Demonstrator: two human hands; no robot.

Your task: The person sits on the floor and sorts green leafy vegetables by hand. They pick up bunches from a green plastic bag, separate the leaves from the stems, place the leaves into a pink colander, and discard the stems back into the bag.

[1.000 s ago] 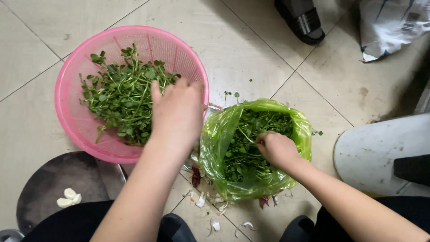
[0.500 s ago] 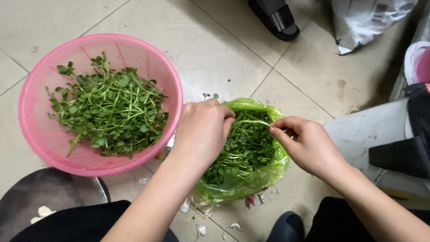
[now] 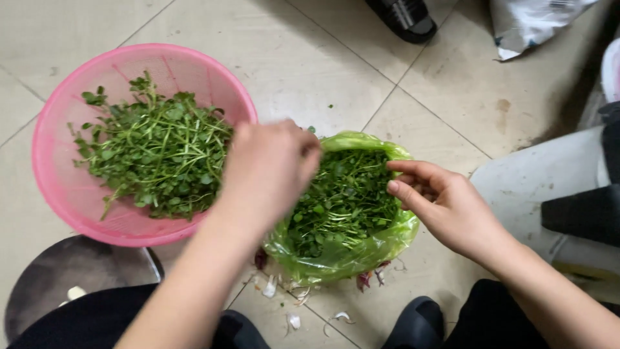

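Green sprigs fill the green plastic bag (image 3: 336,258) on the tiled floor (image 3: 310,71) where the left hand (image 3: 268,171) curls, blurred, grip unclear, the right hand (image 3: 445,210) half open and empty beside it, these light, limp, easily bruised greens (image 3: 342,200) best pinched by stems, pink basket (image 3: 64,187) alongside

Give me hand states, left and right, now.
Left hand: over the green plastic bag of leafy greens, blurred; grip cannot be told.
Right hand: fingers loosely curled at the bag's rim; holding anything cannot be told.
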